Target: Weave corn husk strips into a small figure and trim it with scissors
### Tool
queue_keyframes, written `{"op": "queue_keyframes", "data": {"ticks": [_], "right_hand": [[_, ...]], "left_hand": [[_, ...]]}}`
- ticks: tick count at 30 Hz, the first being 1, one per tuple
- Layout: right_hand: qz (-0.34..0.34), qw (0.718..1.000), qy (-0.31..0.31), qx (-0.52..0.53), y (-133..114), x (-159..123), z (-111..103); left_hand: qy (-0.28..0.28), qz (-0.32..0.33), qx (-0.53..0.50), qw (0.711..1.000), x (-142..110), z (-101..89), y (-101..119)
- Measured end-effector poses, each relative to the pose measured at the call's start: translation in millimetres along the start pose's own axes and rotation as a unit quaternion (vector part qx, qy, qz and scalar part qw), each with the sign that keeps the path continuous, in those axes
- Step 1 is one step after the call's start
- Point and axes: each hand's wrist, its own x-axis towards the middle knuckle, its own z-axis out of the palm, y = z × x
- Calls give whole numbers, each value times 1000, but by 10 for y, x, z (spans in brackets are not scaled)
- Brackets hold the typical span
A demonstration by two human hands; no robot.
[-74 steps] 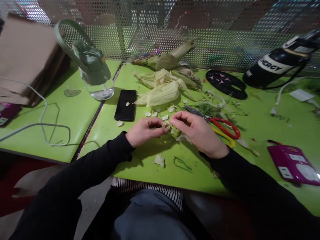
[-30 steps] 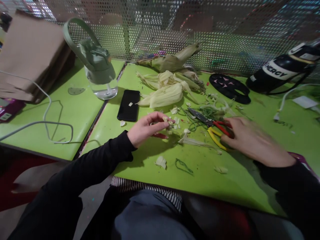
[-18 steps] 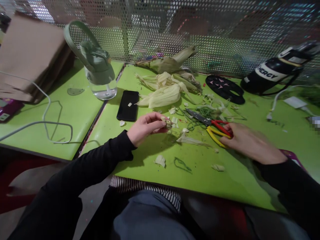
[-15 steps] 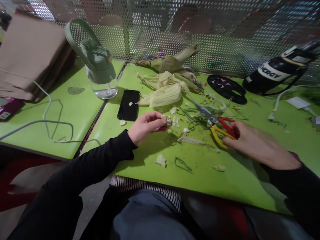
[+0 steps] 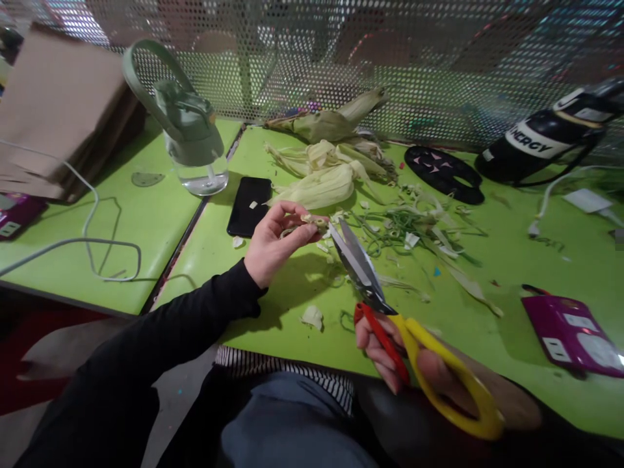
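Between its thumb and fingers my left hand (image 5: 273,244) pinches a small pale piece of corn husk (image 5: 319,225), looped or rolled up; its exact form is hard to make out. My right hand (image 5: 433,369) has its fingers and thumb through the handles of the scissors (image 5: 361,270), one handle red and the other yellow. The blades are parted, with their tips right beside the husk piece. Larger corn husks (image 5: 322,185) lie behind my hands. Green string-like strips (image 5: 407,221) and cut scraps are heaped to the right of the blades.
A black phone (image 5: 246,211) and a green-lidded water bottle (image 5: 195,136) stand left of the husks. Toward the right are a black palette-shaped piece (image 5: 441,172), a black bottle (image 5: 533,146), a white cable (image 5: 553,195) and a purple packet (image 5: 572,331). Brown paper bags (image 5: 58,110) occupy the far left.
My right hand has swung from the scrap pile toward me and left, turning the scissors so their parted blades meet the husk piece. The purple packet is now uncovered. My left hand rose slightly.
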Motion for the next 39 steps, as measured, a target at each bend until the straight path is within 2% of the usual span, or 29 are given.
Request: {"op": "queue_keyframes", "data": {"ticks": [4, 6, 10, 13, 17, 24, 27, 33, 35, 39], "right_hand": [[19, 996, -85, 19, -69, 80, -145], [20, 994, -102, 17, -35, 106, -134], [15, 996, -10, 92, 109, 129, 27], [21, 987, 9, 161, 179, 137, 128], [9, 979, 25, 201, 211, 144, 171], [17, 967, 115, 227, 224, 161, 294], [9, 967, 99, 233, 264, 168, 324], [-25, 973, 58, 220, 372, 171, 298], [-32, 977, 47, 206, 380, 152, 295], [-42, 981, 71, 174, 374, 109, 310]], "left_hand": [[-10, 32, 34, 999, 1, -3, -3], [-6, 50, 57, 997, -1, -8, 1], [-8, 86, 100, 991, -13, -14, 5], [-12, 113, 130, 985, -27, -13, -6], [-7, 158, 144, 977, -40, -12, -32], [-26, 223, 191, 956, -63, -29, -54], [-32, 255, 232, 938, -71, -54, -41], [-49, 321, 343, 881, -72, -112, 13], [-51, 333, 354, 872, -71, -116, 22], [-50, 332, 355, 873, -72, -111, 34]]}}
